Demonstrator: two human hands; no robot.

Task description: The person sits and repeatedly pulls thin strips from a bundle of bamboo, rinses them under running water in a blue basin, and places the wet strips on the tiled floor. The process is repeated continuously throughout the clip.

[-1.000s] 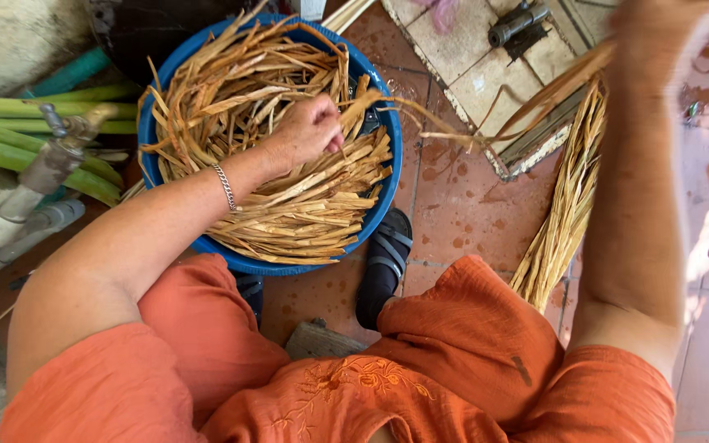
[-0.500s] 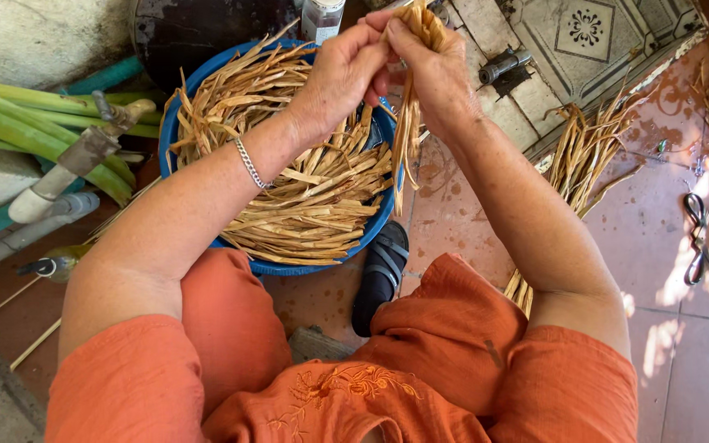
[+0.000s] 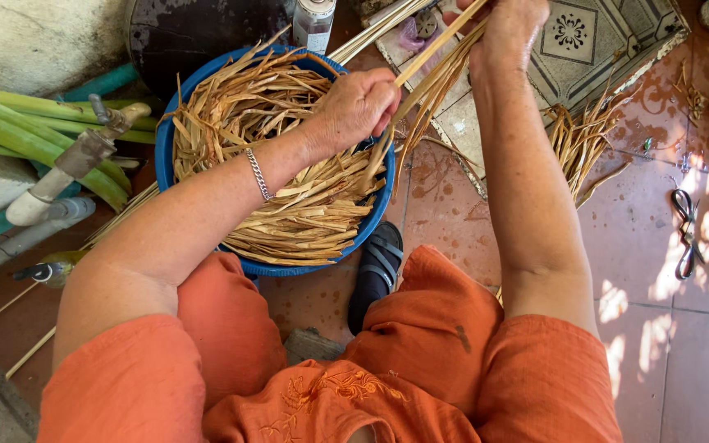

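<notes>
A: Status on hands?

B: Left hand (image 3: 360,105) is curled closed over the blue basin (image 3: 176,131), fingers pinching the lower end of a bundle of dry tan strips (image 3: 428,78). Right hand (image 3: 506,29) is up at the top edge of the head view, closed around the same bundle higher up. Its fingertips are partly cut off by the frame.

A: Bundle orientation?

B: Slanted. It runs from the left hand up and right to the right hand, and loose ends hang down past the basin's right rim.

A: Basin contents?

B: Heaped with more dried strips (image 3: 289,180), same tan colour, lying in all directions. The basin sits on the floor just ahead of the person's knees and touches the orange trouser leg.

A: Anything on the wrist?

B: Silver chain bracelet (image 3: 258,174) on the left forearm.

A: Surroundings?

B: Green stalks (image 3: 34,135) lie left of the basin, with a tap and grey pipe (image 3: 67,168) over them. Black sandal (image 3: 375,271) is just right of the basin's lower edge. Another pile of strips (image 3: 580,143) is on the red tiles right of the right forearm. Scissors (image 3: 686,230) are further right, well apart from both hands. A patterned tile slab (image 3: 584,41) lies under the right hand.
</notes>
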